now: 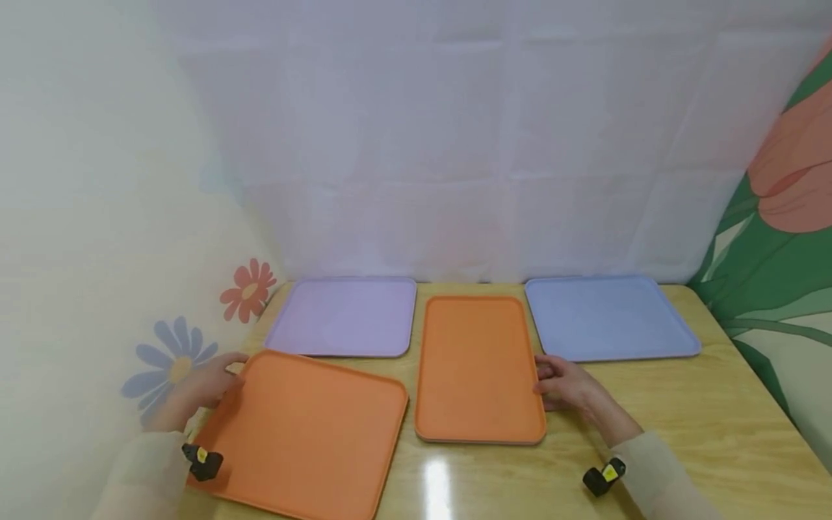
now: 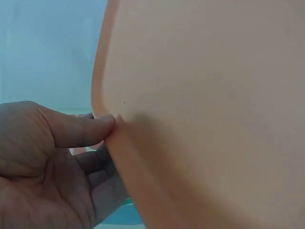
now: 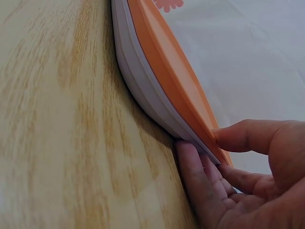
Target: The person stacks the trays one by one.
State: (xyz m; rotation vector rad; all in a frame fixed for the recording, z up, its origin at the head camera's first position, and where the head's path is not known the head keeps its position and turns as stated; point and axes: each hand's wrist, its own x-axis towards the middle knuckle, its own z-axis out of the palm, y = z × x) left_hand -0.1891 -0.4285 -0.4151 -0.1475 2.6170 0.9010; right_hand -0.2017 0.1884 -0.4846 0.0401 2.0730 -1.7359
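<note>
My left hand (image 1: 211, 383) pinches an orange tray (image 1: 312, 440) near its far left corner. In the left wrist view the thumb (image 2: 86, 131) lies over the rim and the other fingers are behind it, partly hidden. That tray is tilted and raised at the left. A second orange tray (image 1: 477, 368) lies upright-lengthwise at the middle of the table. My right hand (image 1: 572, 386) grips its right edge, thumb on the orange rim. In the right wrist view, paler tray edges (image 3: 143, 90) are stacked beneath the orange one, with fingertips against their side.
At the back left lies a lilac tray (image 1: 344, 318), and at the back right a light blue tray (image 1: 611, 318). Both are on a wood-grain table (image 1: 715, 433). A pale cloth (image 1: 455, 144) hangs behind; a flower-painted wall (image 1: 84, 253) borders the left side.
</note>
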